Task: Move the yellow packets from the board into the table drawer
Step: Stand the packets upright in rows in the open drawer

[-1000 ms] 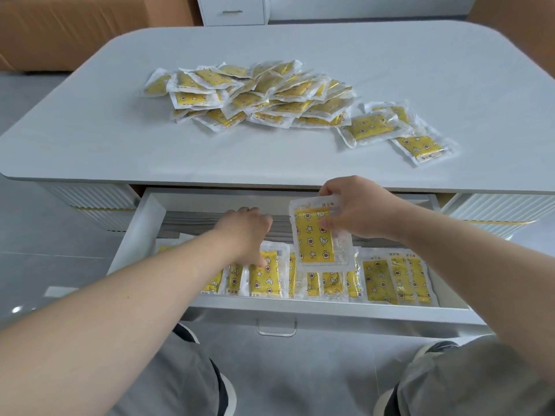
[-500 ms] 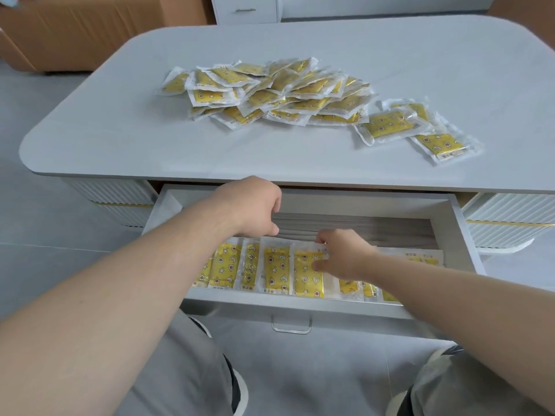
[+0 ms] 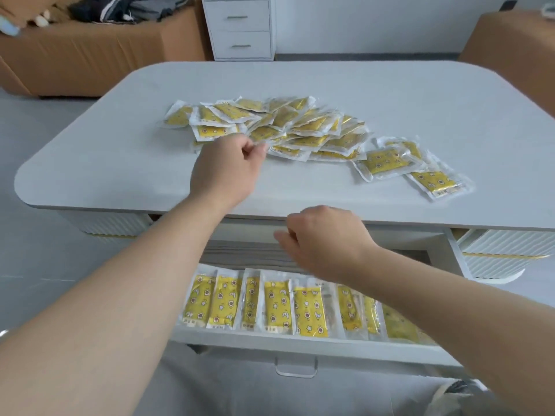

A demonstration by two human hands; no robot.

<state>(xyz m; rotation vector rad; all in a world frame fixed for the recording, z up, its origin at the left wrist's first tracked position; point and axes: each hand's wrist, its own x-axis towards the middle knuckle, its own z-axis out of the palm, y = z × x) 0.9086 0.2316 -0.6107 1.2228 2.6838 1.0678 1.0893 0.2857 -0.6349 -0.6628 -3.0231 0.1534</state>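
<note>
Well out over the pale table (image 3: 390, 94), held the left hand (image 3: 228, 169) at the near left edge of the heap of yellow packets (image 3: 300, 127), with fingers curled and thumb drawn in against them, right at one packet's clear corner. Could not tell, through the blur, a pinch on that corner from a mere touch.

Held the right hand (image 3: 324, 238) lower and nearer, above the far part of the open drawer (image 3: 300, 345), just below the table's near edge, with fingers loosely curled, nothing seen in them, and the palm side turned away.

Saw a row of packets (image 3: 276, 301) laid side by side on the drawer floor, overlapping at their clear edges. Lost the right end of that row behind the right forearm (image 3: 450, 298), so could not count it.

Found some loose packets (image 3: 435, 183) lying apart from the heap, to its right, toward the table's near edge, one partly under another. Could not read the print on any of them.

Made out a small handle (image 3: 295, 367) on the drawer front, grey trousers (image 3: 240, 391) cut off at the bottom, a white cabinet (image 3: 240, 28) far beyond the table, and brown furniture (image 3: 90, 55) cut off at the left.
</note>
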